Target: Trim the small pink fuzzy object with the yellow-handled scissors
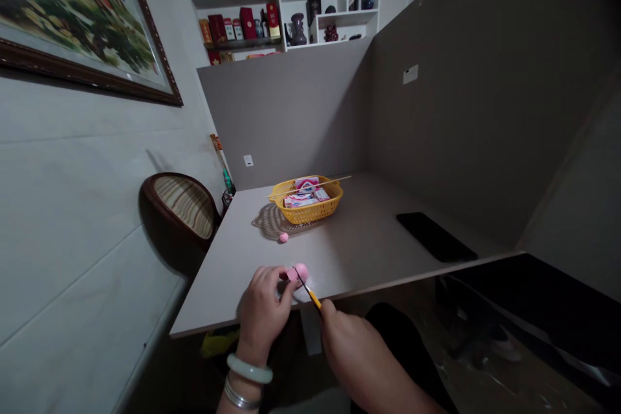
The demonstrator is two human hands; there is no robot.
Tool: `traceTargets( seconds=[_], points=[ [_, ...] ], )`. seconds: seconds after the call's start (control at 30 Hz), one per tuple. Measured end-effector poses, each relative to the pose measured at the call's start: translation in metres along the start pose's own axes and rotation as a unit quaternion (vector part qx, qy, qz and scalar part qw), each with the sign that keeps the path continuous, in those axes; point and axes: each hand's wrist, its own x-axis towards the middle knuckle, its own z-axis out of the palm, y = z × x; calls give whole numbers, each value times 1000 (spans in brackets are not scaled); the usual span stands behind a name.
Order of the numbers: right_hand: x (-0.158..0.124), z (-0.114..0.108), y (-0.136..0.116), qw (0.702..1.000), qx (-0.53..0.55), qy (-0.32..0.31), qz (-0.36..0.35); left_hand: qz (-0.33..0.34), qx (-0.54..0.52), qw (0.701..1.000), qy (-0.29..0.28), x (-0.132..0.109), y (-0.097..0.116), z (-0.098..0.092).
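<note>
My left hand [266, 301], wearing bangles at the wrist, is closed with thumb and fingers pinching a small flat pink piece [292, 273]. Right beside that piece sits a pink ball [302, 270] of soft-looking material; I cannot tell whether the two are joined. My right hand [342, 330] is wrapped round a yellow-handled knife-like tool [314, 299], whose thin dark tip reaches up to the pink piece. Under my fingers lies something whitish [301, 294], partly hidden. A smaller pink ball [284, 237] rests on the table farther off.
Behind the small ball, a yellow basket [310, 213] holds several pink-and-white packets, with a thin stick [310, 187] across its top. A black flat slab [434, 237] lies on the table [218, 278] at right. Grey partitions [291, 116] border the back and right. A brown chair [182, 207] stands left.
</note>
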Motion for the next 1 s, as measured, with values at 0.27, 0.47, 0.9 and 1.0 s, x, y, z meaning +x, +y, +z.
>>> traceTargets(
  seconds=[0.27, 0.47, 0.9, 1.0],
  points=[
    [5, -16, -6, 1000, -21, -8, 3, -8, 2, 1000, -1, 0, 1, 1],
    [0, -12, -6, 999, -8, -34, 22, -5, 2, 1000, -5, 0, 0, 1],
    [0, -2, -1, 1000, 1, -17, 6, 3, 15, 1000, 5, -1, 1, 1],
    [-5, 0, 1, 999, -2, -26, 22, 7, 15, 1000, 1, 0, 1, 2]
  ],
)
